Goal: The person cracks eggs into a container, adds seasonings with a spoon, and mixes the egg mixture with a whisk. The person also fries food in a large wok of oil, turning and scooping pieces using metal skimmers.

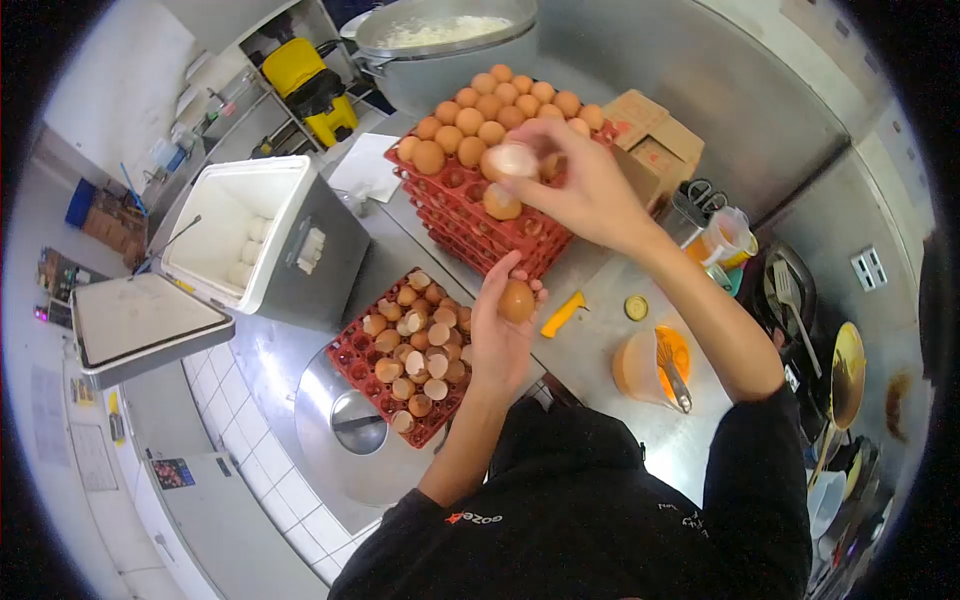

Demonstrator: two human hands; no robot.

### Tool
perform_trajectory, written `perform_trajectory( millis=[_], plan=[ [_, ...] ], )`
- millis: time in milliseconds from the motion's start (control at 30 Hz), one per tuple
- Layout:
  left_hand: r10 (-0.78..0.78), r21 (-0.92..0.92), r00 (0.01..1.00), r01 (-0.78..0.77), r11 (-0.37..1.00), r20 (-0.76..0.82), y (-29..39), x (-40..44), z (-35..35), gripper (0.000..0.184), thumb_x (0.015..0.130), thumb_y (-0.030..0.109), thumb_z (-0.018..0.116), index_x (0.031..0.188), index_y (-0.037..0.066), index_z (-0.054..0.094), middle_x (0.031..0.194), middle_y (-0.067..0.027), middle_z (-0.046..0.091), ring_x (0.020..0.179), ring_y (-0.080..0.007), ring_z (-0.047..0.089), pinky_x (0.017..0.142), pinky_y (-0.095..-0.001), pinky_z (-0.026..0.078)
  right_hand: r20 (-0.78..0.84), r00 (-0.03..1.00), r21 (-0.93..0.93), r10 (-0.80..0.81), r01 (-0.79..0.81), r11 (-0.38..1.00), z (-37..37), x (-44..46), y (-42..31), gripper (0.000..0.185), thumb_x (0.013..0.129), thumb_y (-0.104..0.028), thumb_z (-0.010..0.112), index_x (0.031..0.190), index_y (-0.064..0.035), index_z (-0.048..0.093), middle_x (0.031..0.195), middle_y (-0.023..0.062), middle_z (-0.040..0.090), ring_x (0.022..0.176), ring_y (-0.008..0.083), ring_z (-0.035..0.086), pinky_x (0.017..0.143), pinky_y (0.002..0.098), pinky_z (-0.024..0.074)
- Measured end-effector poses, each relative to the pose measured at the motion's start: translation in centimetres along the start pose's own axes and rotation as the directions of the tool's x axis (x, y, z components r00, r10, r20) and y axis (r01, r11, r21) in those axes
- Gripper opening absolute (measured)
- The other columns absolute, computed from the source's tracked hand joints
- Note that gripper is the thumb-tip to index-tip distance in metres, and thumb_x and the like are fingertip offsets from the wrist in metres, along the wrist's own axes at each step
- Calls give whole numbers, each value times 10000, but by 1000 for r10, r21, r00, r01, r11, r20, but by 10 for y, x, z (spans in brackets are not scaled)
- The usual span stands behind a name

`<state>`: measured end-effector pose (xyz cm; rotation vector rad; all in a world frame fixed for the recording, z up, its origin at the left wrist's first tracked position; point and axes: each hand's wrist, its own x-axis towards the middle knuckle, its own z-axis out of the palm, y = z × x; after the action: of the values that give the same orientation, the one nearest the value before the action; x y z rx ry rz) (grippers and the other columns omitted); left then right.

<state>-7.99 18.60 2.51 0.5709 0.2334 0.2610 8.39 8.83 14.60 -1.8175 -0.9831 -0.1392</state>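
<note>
My left hand (pixel 503 335) is raised in front of the stacked egg trays, its fingers curled round a whole brown egg (pixel 516 301). Over the near side of the stack, my right hand (pixel 577 182) pinches an eggshell (pixel 512 161) whose pale inside faces up. Just below it, a broken brown shell (pixel 502 203) sits at the tray's edge. Whole brown eggs (pixel 470 122) fill the far rows of the top red tray (pixel 455 178). To the left of my left hand, another red tray (pixel 352 350) carries many cracked, empty shells (pixel 415 362).
An orange-filled jug (pixel 637 368) with a whisk (pixel 676 378) stands at right, near a yellow peel-like piece (pixel 563 315) and a round green slice (pixel 636 307). An open cooler box (pixel 335 235) is left; a large pot (pixel 450 65) and a cardboard box (pixel 655 135) are behind.
</note>
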Motion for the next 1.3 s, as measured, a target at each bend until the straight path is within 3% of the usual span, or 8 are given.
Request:
perform_trajectory(
  millis=[333,500,633,700,800,933,1000,1300],
  plan=[
    [31,-176,998,-23,984,48,33,-19,-9,363,1072,187,492,1403,41,505,1476,-119,538,1548,-391,424,1298,-490,348,-34,882,-528,-469,383,758,69,35,17,303,903,-260,760,1123,-62,693,1057,154,660,966,380,629,840,511,500],
    [6,-85,982,11,996,190,14,-14,22,401,1145,292,457,1508,122,434,1578,-113,485,1548,-313,401,1316,-498,275,379,924,-13,-56,65,998,-7,-72,-33,355,936,-198,737,1242,-38,655,1153,189,637,1027,402,640,888,461,529],
    [-207,205,890,132,970,405,-34,-11,54,448,1192,245,371,1616,175,243,1767,-120,214,1599,-261,288,1296,-465,254,36,997,-104,61,-57,993,-43,-153,-16,428,953,-200,739,1331,-53,604,1187,140,661,1049,318,667,886,400,534],
    [-306,233,792,211,949,529,-69,-8,58,518,1192,284,373,1644,133,172,1771,-132,198,1608,-269,272,1301,-474,231,-3,869,467,494,-436,770,-83,-204,-8,434,981,-188,706,1375,-66,569,1184,70,655,1049,193,650,885,335,526],
    [-359,567,696,-84,819,622,-102,-21,84,637,1124,236,573,1607,9,225,1695,-210,342,1560,-330,377,1297,-499,250,-200,665,557,719,-527,642,-149,-288,5,392,1009,-166,662,1380,-74,574,1159,19,616,1073,124,601,919,290,512],
    [-339,648,583,-472,598,738,-154,-18,88,502,1056,138,648,1494,-10,454,1435,-251,607,1399,-395,572,1188,-468,435,-431,634,11,642,-707,707,-181,-343,-11,352,1009,-151,643,1331,-24,579,1135,72,622,993,183,615,903,345,514],
    [-387,666,552,-509,545,739,-171,-18,86,505,1052,127,653,1504,7,462,1411,-243,631,1363,-377,606,1167,-466,456,-506,849,-558,152,-456,693,-181,-356,-14,341,971,-108,657,1287,-3,583,1166,145,623,988,297,653,897,396,529],
    [-439,686,531,-612,393,725,-187,-21,84,468,1014,76,669,1460,25,534,1358,-197,676,1221,-344,689,1042,-447,533,-345,866,-527,363,-499,688,-156,-386,9,409,907,-65,683,1294,-11,562,1212,215,571,1024,414,665,885,464,567]
  ],
)
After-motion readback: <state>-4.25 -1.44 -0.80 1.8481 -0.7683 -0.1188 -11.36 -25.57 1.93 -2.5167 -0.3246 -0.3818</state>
